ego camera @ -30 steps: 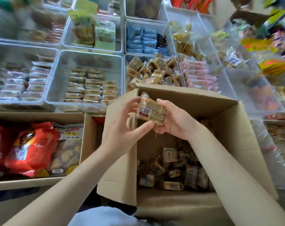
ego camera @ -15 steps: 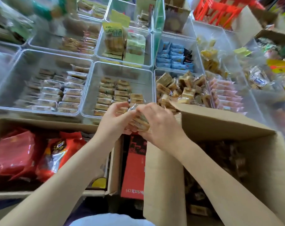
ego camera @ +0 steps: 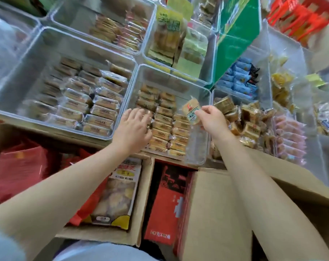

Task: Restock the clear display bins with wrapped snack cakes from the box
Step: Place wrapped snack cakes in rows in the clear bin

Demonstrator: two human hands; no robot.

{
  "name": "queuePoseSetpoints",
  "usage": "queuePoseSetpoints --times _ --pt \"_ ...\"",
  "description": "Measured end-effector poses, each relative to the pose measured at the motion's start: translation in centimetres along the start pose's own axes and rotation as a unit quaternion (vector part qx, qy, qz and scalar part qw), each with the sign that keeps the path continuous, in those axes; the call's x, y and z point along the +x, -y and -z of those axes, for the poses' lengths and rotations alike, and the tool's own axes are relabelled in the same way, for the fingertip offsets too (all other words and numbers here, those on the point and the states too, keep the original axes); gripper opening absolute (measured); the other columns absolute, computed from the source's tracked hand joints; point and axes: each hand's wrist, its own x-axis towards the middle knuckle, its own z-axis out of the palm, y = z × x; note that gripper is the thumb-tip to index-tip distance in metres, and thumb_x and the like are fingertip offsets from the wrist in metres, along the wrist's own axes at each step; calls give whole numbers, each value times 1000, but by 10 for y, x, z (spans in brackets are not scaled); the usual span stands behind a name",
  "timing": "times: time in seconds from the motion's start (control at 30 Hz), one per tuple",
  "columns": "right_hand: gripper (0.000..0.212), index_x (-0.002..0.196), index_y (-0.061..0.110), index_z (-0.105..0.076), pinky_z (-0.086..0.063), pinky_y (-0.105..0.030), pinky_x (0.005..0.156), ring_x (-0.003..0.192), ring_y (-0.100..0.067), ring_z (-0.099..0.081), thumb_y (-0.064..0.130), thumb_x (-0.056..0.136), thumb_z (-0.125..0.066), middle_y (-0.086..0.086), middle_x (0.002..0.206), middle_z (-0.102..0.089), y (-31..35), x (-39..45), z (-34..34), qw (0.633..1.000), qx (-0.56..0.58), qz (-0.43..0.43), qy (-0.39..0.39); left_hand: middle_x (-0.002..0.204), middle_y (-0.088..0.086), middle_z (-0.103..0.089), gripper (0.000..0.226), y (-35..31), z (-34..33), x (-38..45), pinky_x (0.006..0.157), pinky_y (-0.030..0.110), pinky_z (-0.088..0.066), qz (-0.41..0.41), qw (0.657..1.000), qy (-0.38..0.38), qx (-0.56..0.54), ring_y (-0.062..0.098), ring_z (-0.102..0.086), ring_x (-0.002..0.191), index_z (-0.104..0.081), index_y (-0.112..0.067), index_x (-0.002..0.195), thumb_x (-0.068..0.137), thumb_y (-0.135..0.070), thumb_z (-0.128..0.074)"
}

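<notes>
Two hands over the middle clear bin point(ego camera: 205, 127). Nearest the camera: cardboard box point(ego camera: 222, 210) at lower right, flap up, inside not visible from this angle. Just left of it a red carton point(ego camera: 164, 208) standing on edge, then a second open box point(ego camera: 141, 213) holding a yellow-and-white snack bag point(ego camera: 116, 196) and red bags point(ego camera: 22, 172).

Left hand point(ego camera: 133, 129) reaches into the near-left part of the bin, fingers spread and curved down onto the stacked cakes point(ego camera: 165, 125); cannot tell whether it grips one or only rests on them. Right hand point(ego camera: 210, 121) pinches one wrapped snack cake point(ego camera: 192, 112) between thumb and fingertips, held tilted above the bin's right side, clear of the rows below. The cakes in the bin lie flat in rows; the strip along the right wall is bare.

Beside it: left bin point(ego camera: 5, 102) with rows of similar flat packs, right bin point(ego camera: 213, 95) heaped with loose square cakes. Further back: blue packs point(ego camera: 237, 81), a green board point(ego camera: 237, 36), yellow-green packs point(ego camera: 167, 34), red packaging point(ego camera: 299, 17) at top right. Far rows blurred.
</notes>
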Motion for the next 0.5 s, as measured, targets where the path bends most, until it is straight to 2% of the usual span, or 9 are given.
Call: queuePoseSetpoints --times 0.1,0.2,0.27,0.3,0.33,0.37,0.5 --pt "33 122 16 -59 -49 -37 88 101 -22 -57 25 91 -61 -3 113 -61 4 41 -12 976 -183 94 -72 151 20 -44 55 -1 -1 0 123 50 -22 8 1000 -8 -8 36 -34 143 -48 -7 143 94 -32 -51" --pt "29 121 16 -56 -40 -46 97 113 -30 -51 21 93 -57 -9 119 -57 0 77 -34 885 -410 187 -120 143 23 -51 55 -1 -1 2 118 53 -30 7 1000 -13 15 39 -42 136 -55 -2 135 90 -32 -53" --pt "26 119 15 -55 -37 -48 100 117 -32 -48 13 93 -55 -11 122 -56 -3 93 -50 819 -525 202 -113 138 25 -54 53 -1 -3 2 115 55 -33 -2 1000 -14 27 40 -46 131 -58 -1 130 87 -31 -55" --pt "27 119 14 -55 -37 -47 100 118 -32 -47 10 93 -56 -12 122 -56 -5 99 -56 799 -559 196 -104 136 25 -55 52 -1 -4 2 115 55 -34 -7 999 -18 30 41 -48 129 -60 -1 128 86 -31 -56" --pt "28 121 13 -55 -37 -46 100 119 -32 -47 8 93 -57 -13 123 -57 -7 104 -62 795 -571 182 -92 135 25 -56 51 -1 -5 2 114 55 -34 -11 999 -22 31 41 -49 128 -61 -1 127 86 -31 -56" --pt "30 122 12 -55 -39 -44 99 119 -32 -47 6 93 -57 -13 123 -58 -8 110 -65 808 -561 162 -78 135 25 -56 51 -1 -6 2 115 55 -34 -13 999 -28 32 41 -49 127 -61 -2 126 86 -31 -55" --pt "45 133 12 -49 -48 -43 89 116 -35 -53 -4 91 -51 -16 124 -59 -18 126 -71 902 -422 91 7 135 24 -57 52 1 -9 3 115 54 -32 -15 998 -41 34 40 -49 127 -62 -2 125 87 -34 -47"
